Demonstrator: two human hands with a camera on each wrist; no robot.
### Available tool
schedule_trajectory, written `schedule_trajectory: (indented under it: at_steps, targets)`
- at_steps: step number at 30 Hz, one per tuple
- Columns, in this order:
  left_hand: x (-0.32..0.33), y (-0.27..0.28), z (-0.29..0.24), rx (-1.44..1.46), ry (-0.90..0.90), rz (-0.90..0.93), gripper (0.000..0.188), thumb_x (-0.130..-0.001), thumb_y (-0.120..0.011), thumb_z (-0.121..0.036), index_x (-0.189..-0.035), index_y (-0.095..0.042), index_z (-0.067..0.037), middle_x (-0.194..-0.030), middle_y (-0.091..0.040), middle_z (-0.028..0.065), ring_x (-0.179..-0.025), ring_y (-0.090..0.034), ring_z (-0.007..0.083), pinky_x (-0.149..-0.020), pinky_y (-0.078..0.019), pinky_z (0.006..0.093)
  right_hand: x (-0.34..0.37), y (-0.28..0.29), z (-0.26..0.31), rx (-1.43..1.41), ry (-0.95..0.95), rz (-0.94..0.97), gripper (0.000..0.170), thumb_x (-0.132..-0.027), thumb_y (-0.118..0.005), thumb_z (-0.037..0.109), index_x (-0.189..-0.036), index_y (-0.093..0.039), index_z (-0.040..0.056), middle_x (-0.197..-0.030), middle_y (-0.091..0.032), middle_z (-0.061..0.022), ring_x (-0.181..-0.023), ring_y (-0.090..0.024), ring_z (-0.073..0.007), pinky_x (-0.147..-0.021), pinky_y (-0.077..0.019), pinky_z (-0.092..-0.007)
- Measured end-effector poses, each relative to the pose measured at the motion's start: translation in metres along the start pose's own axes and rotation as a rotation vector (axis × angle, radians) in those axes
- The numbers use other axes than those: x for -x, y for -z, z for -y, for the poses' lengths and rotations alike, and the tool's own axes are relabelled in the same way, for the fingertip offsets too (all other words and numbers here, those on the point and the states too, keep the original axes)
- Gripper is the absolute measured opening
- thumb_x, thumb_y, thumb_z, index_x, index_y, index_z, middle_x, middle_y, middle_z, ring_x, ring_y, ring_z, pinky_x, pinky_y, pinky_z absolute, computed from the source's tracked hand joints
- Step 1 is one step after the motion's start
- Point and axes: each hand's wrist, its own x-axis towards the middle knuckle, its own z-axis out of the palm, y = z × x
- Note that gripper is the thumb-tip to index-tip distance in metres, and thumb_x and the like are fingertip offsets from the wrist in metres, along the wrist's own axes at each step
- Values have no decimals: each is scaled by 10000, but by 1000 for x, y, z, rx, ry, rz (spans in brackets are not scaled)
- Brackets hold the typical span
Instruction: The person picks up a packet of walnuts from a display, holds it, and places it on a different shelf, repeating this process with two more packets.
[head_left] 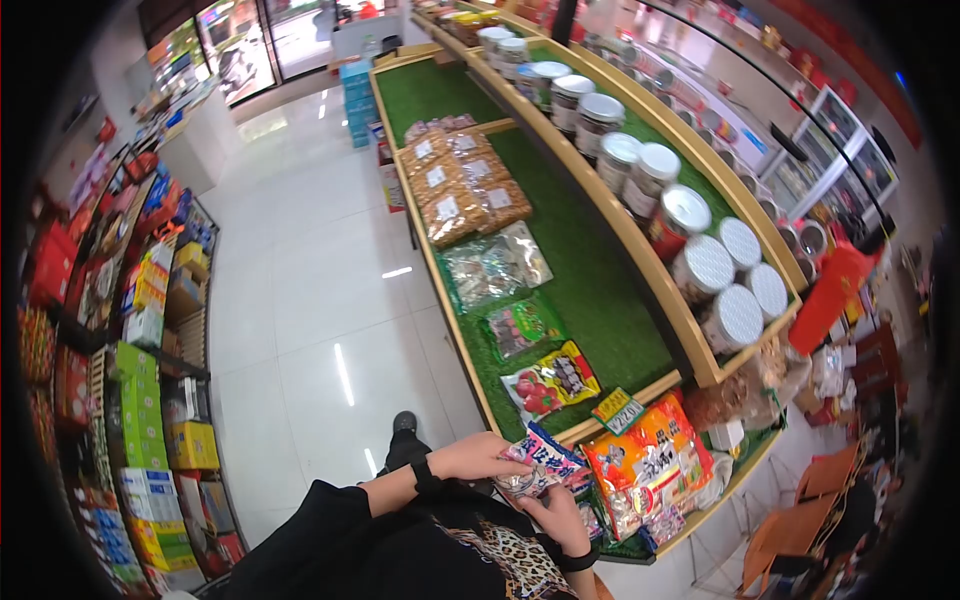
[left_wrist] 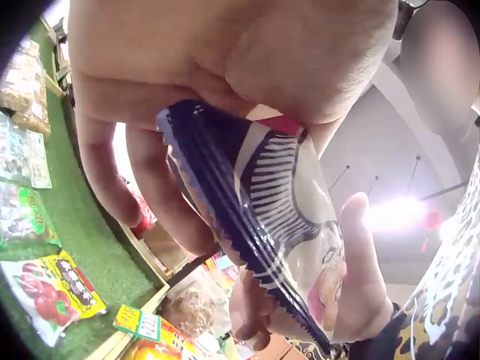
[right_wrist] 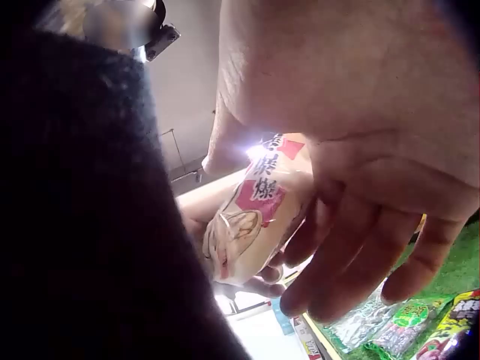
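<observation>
A small snack bag with blue, white and pink print is held between both hands in front of the body. My left hand grips its left side; in the left wrist view the palm and fingers lie over the bag's blue serrated edge. My right hand holds the lower right part with the thumb on its front. In the right wrist view the bag shows dark characters on pink, under the right hand.
A green-lined display shelf bears packets and bagged snacks. Lidded jars line its upper tier. An orange bag lies right of the hands, by a price tag. Stocked shelves stand left across the tiled floor.
</observation>
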Motion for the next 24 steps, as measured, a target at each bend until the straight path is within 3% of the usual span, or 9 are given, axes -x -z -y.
schedule_trajectory:
  at_steps: [2, 4, 8, 11, 13, 15, 18, 22, 24]
  targets:
    - [17, 13, 3, 1, -15, -46, 369, -878, -605, -411, -1000, -673, -69, -828, -653, 177, -759, -625, 340, -673, -470, 386, -14, -13, 10, -46, 66, -1, 426, -805, -693, 249, -1130, -595, -9, -1021, -667, -164, -932, -647, -272, -815, -481, -356]
    - [33, 20, 12, -88, -162, -210, 372, -878, -606, -406, -972, -649, -48, -797, -638, 179, -748, -611, 363, -659, -465, 405, -30, -18, 22, -30, 44, 64, 410, -803, -695, 248, -1115, -610, -4, -1009, -674, -155, -926, -650, -266, -815, -483, -356]
    - [64, 51, 33, -51, -105, -276, 443, -877, -570, -466, -911, -675, -37, -862, -650, 197, -781, -621, 362, -690, -478, 410, -62, -45, 50, -26, 51, 111, 365, -783, -715, 244, -1062, -648, 18, -979, -690, -130, -913, -658, -246, -814, -486, -349]
    - [94, 86, 59, -158, -138, -333, 466, -839, -647, -440, -923, -635, 19, -742, -596, 217, -704, -582, 369, -659, -462, 410, -92, -78, 70, -17, 86, 139, 358, -764, -734, 238, -1042, -655, 28, -966, -690, -124, -909, -660, -245, -811, -487, -346]
    - [124, 119, 51, -170, -33, -302, 442, -827, -670, -416, -932, -655, 13, -778, -628, 199, -723, -603, 341, -678, -473, 382, -114, -103, 89, -8, 150, 196, 350, -755, -742, 237, -1021, -659, 27, -944, -689, -122, -899, -659, -264, -802, -488, -346]
    - [152, 142, 58, 121, -96, -422, 412, -815, -692, -388, -962, -667, -4, -830, -666, 168, -751, -628, 306, -704, -483, 350, -134, -128, 117, -5, 177, 243, 343, -754, -742, 239, -1012, -661, 28, -940, -687, -127, -879, -659, -280, -782, -489, -349]
    - [190, 172, 80, 149, 35, -488, 389, -799, -719, -350, -998, -672, -20, -883, -687, 140, -771, -642, 271, -725, -486, 325, -163, -168, 145, 8, 228, 296, 318, -753, -736, 234, -993, -671, 35, -913, -683, -143, -851, -656, -286, -756, -485, -356]
    - [237, 195, 106, 140, 27, -644, 393, -780, -743, -331, -994, -670, -10, -874, -685, 146, -763, -640, 258, -721, -485, 320, -206, -209, 176, 76, 344, 494, 332, -756, -720, 286, -982, -676, 46, -883, -671, -166, -834, -645, -328, -747, -484, -372]
    - [256, 202, 113, 164, 115, -705, 388, -771, -753, -312, -983, -666, 0, -866, -685, 142, -767, -641, 235, -720, -485, 318, -223, -226, 195, 102, 377, 552, 340, -755, -718, 298, -976, -676, 44, -877, -669, -169, -834, -641, -336, -744, -483, -376]
